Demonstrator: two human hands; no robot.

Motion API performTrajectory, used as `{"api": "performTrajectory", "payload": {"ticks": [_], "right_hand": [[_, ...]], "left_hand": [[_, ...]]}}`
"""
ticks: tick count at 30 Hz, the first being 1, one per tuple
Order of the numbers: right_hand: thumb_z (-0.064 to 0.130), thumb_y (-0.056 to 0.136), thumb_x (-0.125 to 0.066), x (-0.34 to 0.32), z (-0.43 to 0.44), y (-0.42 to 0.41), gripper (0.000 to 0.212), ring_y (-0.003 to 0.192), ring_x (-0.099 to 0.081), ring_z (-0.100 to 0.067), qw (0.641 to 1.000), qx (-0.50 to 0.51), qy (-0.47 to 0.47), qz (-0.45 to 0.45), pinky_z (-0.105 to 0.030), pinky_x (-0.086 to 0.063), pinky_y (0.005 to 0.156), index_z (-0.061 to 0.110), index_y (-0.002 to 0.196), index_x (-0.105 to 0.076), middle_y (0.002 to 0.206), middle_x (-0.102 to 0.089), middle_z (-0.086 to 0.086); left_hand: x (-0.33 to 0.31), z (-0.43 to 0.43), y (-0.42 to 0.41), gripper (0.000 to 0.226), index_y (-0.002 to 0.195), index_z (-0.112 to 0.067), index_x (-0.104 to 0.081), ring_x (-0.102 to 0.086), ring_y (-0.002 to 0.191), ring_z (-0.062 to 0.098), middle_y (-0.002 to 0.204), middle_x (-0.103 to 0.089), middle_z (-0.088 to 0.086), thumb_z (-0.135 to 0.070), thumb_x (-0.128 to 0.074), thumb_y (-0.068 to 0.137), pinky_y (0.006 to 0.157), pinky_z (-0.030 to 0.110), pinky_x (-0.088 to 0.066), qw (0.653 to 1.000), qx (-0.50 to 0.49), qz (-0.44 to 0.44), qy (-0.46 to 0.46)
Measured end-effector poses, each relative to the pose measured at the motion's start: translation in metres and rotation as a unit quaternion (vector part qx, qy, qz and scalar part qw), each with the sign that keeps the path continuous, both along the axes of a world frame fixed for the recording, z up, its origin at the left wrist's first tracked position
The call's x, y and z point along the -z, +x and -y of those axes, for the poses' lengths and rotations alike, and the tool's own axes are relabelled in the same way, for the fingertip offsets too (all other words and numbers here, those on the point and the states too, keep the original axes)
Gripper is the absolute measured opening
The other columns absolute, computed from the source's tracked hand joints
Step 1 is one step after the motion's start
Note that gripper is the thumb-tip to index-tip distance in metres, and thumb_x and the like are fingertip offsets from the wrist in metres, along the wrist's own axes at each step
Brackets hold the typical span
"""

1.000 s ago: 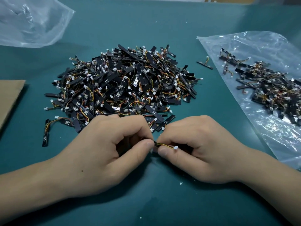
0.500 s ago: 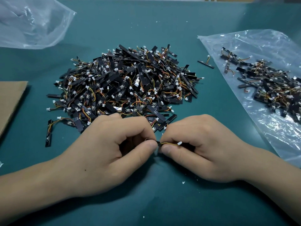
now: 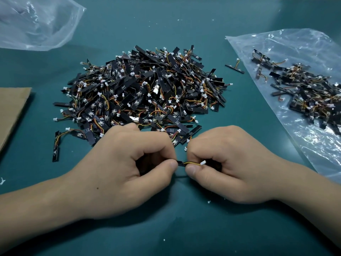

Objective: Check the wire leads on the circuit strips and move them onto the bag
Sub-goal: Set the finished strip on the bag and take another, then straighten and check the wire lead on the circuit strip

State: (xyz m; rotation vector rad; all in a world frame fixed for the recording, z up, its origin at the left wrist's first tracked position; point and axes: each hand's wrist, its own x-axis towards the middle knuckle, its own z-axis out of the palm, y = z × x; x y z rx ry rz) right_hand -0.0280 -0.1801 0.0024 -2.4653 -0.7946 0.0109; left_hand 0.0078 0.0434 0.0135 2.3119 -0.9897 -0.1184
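At the lower middle of the frame the left hand (image 3: 125, 169) is curled tight, its thumb and forefinger pinching the black end of one circuit strip (image 3: 180, 164). The rest of the strip is hidden inside the fist. Just beside it the right hand (image 3: 227, 163) is curled the same way and pinches the orange-and-yellow wire lead (image 3: 192, 163) close to its white connector (image 3: 203, 162), so the lead spans the small gap between the two thumbs. This looks like the checking step, and the main risk is a tug that is too hard, which could tear the thin lead from its joint. The unchecked pile (image 3: 144, 95) lies directly above the hands, nearly touching the knuckles, so a strip that slips could fall into it and be lost among the untested ones. The bag (image 3: 295, 52) with the checked strips (image 3: 310, 93) lies at the right edge, and a careless toss could skid off its slick plastic onto the green table (image 3: 166, 228). One stray strip (image 3: 234, 68) already lies between pile and bag.
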Motion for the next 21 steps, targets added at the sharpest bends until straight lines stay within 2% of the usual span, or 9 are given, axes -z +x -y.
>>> {"api": "performTrajectory", "payload": {"ticks": [6, 8, 10, 11, 13, 15, 16, 18, 21], "right_hand": [[0.03, 0.096, -0.05, 0.001, 0.003, 0.001, 0.039, 0.057, -0.036, -0.026, 0.999, -0.043, 0.007, 0.01, -0.046, -0.038, 0.056, 0.014, 0.062, -0.042, 0.058, -0.038, 0.001], [0.024, 0.095, -0.05, 0.002, 0.006, 0.001, 0.04, 0.053, -0.032, -0.026, 0.998, -0.05, 0.047, 0.012, -0.044, -0.036, 0.053, 0.014, 0.059, -0.037, 0.055, -0.033, 0.0], [0.019, 0.097, -0.048, 0.002, 0.008, 0.001, 0.04, 0.051, -0.029, -0.018, 0.989, -0.022, 0.149, -0.003, -0.034, -0.033, 0.05, 0.017, 0.06, -0.032, 0.056, -0.028, 0.003], [0.019, 0.1, -0.047, 0.003, 0.008, 0.001, 0.039, 0.051, -0.03, -0.016, 0.972, 0.024, 0.233, -0.011, -0.029, -0.031, 0.05, 0.018, 0.062, -0.034, 0.057, -0.029, 0.004], [0.025, 0.108, -0.042, 0.003, 0.009, 0.005, 0.032, 0.049, -0.034, -0.017, 0.897, 0.153, 0.415, -0.012, -0.023, -0.03, 0.048, 0.018, 0.078, -0.052, 0.06, -0.042, 0.001], [0.027, 0.108, -0.041, 0.004, 0.012, 0.012, 0.02, 0.048, -0.038, -0.013, 0.835, 0.249, 0.491, -0.018, -0.02, -0.032, 0.046, 0.022, 0.107, -0.06, 0.068, -0.056, 0.004], [0.025, 0.106, -0.044, 0.006, 0.013, 0.014, 0.018, 0.049, -0.039, -0.011, 0.832, 0.267, 0.485, -0.025, -0.019, -0.033, 0.046, 0.023, 0.113, -0.06, 0.07, -0.058, 0.006], [0.02, 0.102, -0.054, 0.009, 0.014, 0.013, 0.015, 0.051, -0.043, -0.008, 0.88, 0.248, 0.405, -0.022, -0.017, -0.036, 0.049, 0.025, 0.108, -0.066, 0.07, -0.06, 0.006], [0.017, 0.098, -0.065, 0.011, 0.007, 0.006, 0.01, 0.06, -0.055, -0.005, 0.958, 0.176, 0.226, 0.023, -0.012, -0.04, 0.06, 0.023, 0.097, -0.073, 0.074, -0.065, 0.014]], "left_hand": [[-0.002, 0.001, 0.001, 0.025, 0.088, -0.029, -0.072, -0.05, 0.087, 0.005, 0.092, -0.059, -0.015, -0.042, -0.05, 0.091, 0.086, 0.017, -0.03, 0.999, 0.014, 0.049, -0.019], [0.002, -0.002, 0.003, 0.026, 0.091, -0.034, -0.071, -0.051, 0.094, 0.006, 0.097, -0.058, -0.017, -0.046, -0.048, 0.093, 0.091, 0.026, -0.031, 0.999, 0.006, 0.043, -0.02], [0.006, -0.005, 0.005, 0.025, 0.092, -0.038, -0.069, -0.052, 0.105, 0.012, 0.104, -0.057, -0.018, -0.047, -0.046, 0.095, 0.092, 0.034, -0.028, 0.999, -0.013, 0.035, -0.011], [0.007, -0.006, 0.005, 0.024, 0.093, -0.04, -0.068, -0.051, 0.11, 0.013, 0.107, -0.056, -0.019, -0.048, -0.046, 0.095, 0.094, 0.036, -0.026, 0.999, -0.018, 0.036, -0.004], [0.009, -0.005, 0.005, 0.02, 0.095, -0.042, -0.067, -0.048, 0.115, 0.011, 0.112, -0.054, -0.022, -0.049, -0.048, 0.093, 0.096, 0.037, -0.024, 0.998, -0.019, 0.052, 0.018], [0.012, -0.005, 0.004, 0.019, 0.1, -0.043, -0.066, -0.048, 0.116, 0.009, 0.116, -0.054, -0.024, -0.05, -0.05, 0.092, 0.096, 0.038, -0.023, 0.997, -0.012, 0.072, 0.039], [0.013, -0.005, 0.004, 0.02, 0.103, -0.043, -0.066, -0.048, 0.116, 0.01, 0.117, -0.054, -0.025, -0.05, -0.05, 0.092, 0.096, 0.039, -0.023, 0.996, -0.007, 0.079, 0.043], [0.013, -0.006, 0.005, 0.023, 0.107, -0.042, -0.067, -0.05, 0.116, 0.01, 0.119, -0.055, -0.026, -0.05, -0.05, 0.093, 0.095, 0.041, -0.024, 0.995, -0.003, 0.089, 0.047], [0.014, -0.006, 0.005, 0.028, 0.113, -0.039, -0.068, -0.052, 0.115, 0.01, 0.121, -0.057, -0.026, -0.048, -0.051, 0.093, 0.093, 0.041, -0.027, 0.993, 0.008, 0.111, 0.049]]}}
